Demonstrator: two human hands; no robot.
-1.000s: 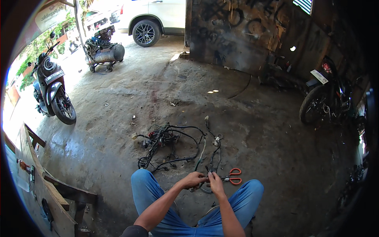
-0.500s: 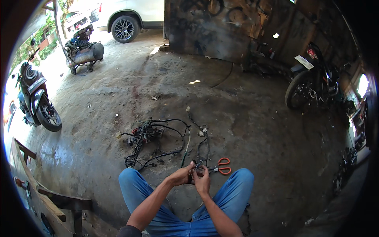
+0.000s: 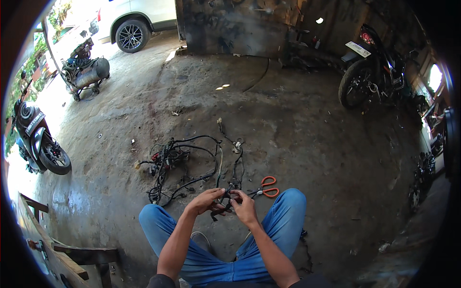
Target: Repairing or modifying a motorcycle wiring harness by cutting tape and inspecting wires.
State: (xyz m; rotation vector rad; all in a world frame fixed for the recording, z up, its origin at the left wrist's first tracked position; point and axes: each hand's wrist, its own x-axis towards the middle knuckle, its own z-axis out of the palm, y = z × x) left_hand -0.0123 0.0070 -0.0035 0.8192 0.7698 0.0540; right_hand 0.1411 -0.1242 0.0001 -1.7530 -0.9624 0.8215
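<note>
Bare concrete floor [image 3: 312, 158] is stretching out in the head view. Left hand [image 3: 207, 201] and right hand [image 3: 244, 207] are both pinching dark wiring [image 3: 227, 196] between them. Tangled harness [image 3: 169, 158] is lying ahead and left of the left hand; orange-handled scissors [image 3: 263, 190] are resting just right of the right hand. Overly hard pulling could be straining thin strands, perhaps snapping one.
</note>
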